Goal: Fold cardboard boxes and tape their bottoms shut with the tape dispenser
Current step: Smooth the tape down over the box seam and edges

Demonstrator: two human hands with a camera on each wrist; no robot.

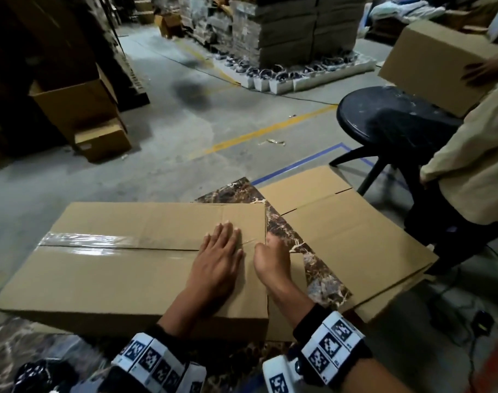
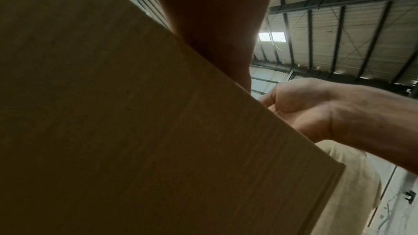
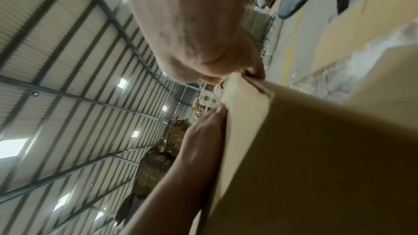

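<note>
Head view: a folded cardboard box (image 1: 123, 268) is seen lying on the marble-patterned table (image 1: 321, 282), taped bottom turned up.
Box: taken as landmark; all places are given against it.
Tape (image 1: 83, 243): a clear strip is laid along the centre seam, on the box's left half; toward the right end the strip is hard to make out.
Left hand (image 1: 218, 256): laid flat on the box top across the seam, near the right end; fingers are held straight and together, nothing is gripped.
Right hand (image 1: 270, 258): placed at the box's right edge, just beside the left hand; fingers are curled narrow at the seam end. From the right wrist view the fingertips (image 3: 255, 72) are seen pinching a thin edge at the box corner (image 3: 260, 87); whether tape or cardboard is pinched cannot be told.
Left wrist view: the box side (image 2: 135, 131) fills the frame, and the right hand (image 2: 303, 106) is seen loosely curled past its edge.
Flat cardboard (image 1: 341, 219): unfolded sheets are laid on the table just right of the box.
Black stool (image 1: 389, 114): stood on the floor beyond the flat cardboard, right of the box.
Second person (image 1: 474, 157): seen far right of the box in a cream sleeve, a hand pressed on another box (image 1: 429, 61).
Tape dispenser: cannot be found in any view.
</note>
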